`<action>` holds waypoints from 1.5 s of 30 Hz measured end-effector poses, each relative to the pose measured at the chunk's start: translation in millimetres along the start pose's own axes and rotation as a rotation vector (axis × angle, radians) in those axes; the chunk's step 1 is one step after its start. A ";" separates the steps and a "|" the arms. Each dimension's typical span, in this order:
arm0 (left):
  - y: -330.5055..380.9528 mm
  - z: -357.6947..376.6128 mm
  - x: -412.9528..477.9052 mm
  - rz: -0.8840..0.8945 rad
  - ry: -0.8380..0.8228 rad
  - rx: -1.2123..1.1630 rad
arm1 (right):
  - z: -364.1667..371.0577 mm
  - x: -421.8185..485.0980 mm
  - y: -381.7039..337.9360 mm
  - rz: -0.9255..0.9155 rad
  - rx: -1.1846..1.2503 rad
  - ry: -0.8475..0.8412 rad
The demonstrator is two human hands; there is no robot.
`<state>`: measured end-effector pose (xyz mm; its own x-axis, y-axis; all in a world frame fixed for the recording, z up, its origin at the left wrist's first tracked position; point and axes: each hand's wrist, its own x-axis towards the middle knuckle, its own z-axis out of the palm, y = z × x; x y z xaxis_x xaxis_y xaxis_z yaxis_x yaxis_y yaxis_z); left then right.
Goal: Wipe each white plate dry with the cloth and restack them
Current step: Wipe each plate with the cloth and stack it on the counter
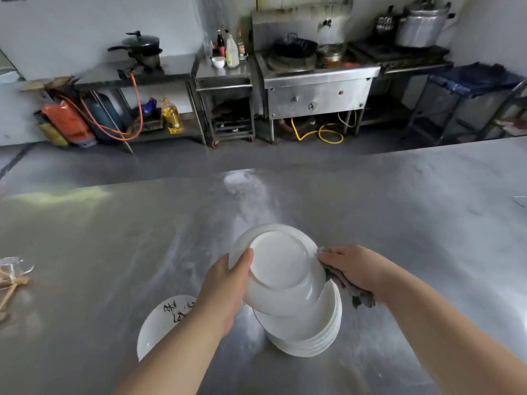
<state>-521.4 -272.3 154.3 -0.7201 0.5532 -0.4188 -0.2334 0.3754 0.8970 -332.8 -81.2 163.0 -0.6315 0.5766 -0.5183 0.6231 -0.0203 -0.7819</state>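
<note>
white plate (281, 266), tilted with its underside turned to the camera, is held in the air just above the stack of white plates (308, 334), near the front middle of the steel tabletop (114, 238). at the far left edge a clear glass vessel (14, 265) is seen on the tabletop, with thin wooden sticks (17, 280) lying by it. further right, at the near edge, a plate with black writing (159, 323) is laid flat, partly covered by the left forearm. the left hand (228, 283) is closed on the left rim of the white plate: the thumb is laid across the underside, while the other fingers are hidden behind the plate. below it and a little to the right, the stack is set on the tabletop, its upper left part covered by the raised plate. at the white plate's right rim a dark grey cloth (353, 292) is pressed against the edge; it is clutched by the right hand (356, 266), whose fingers are curled round it, and a loose end is left hanging beside the stack. across the floor, along the back wall, a lidded black pan (141, 42), some bottles (231, 51), a steel wok stove (316, 89) and a large metal pot (422, 24) are ranged from left to right.
</note>
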 end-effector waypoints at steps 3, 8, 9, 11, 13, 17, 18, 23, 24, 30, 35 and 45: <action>-3.4 19.8 3.7 0.055 0.048 0.100 | -7.5 1.9 9.6 -0.055 0.188 -0.016; 0.8 33.9 13.8 -0.034 -0.095 -0.221 | -10.2 1.7 19.1 -0.131 0.336 0.040; -0.6 32.0 15.7 -0.049 -0.140 -0.259 | -9.9 1.6 23.0 -0.146 0.337 0.044; -8.9 27.7 17.2 -0.064 -0.210 -0.284 | -7.9 -0.5 30.5 -0.178 0.234 0.079; -20.7 27.1 16.7 -0.054 -0.222 -0.186 | -3.6 2.0 39.2 -0.145 0.166 0.108; -43.3 36.3 14.1 0.044 -0.117 0.223 | 9.5 8.0 52.2 -0.118 -0.065 0.210; -49.1 39.5 14.8 0.059 -0.103 0.258 | 12.5 8.9 55.4 -0.109 -0.111 0.221; -70.7 47.6 15.0 0.112 -0.063 0.330 | 23.0 10.6 70.4 -0.090 -0.292 0.283; -72.9 48.4 14.5 0.120 -0.050 0.325 | 25.1 10.4 72.3 -0.102 -0.309 0.277; -79.2 47.6 19.5 0.168 -0.033 0.325 | 35.2 10.6 72.0 -0.136 -0.449 0.315; -83.8 31.6 32.9 0.169 -0.109 0.336 | 36.2 8.9 52.0 -0.129 -0.602 0.446; -151.0 -143.6 69.9 -0.021 0.176 0.507 | 188.2 34.4 -40.5 -0.388 -0.611 0.199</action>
<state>-630.4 -397.1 9.9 -0.8274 0.4249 -0.3672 0.0644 0.7213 0.6896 -466.7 -214.2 111.7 -0.7990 0.5878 -0.1272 0.5545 0.6381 -0.5342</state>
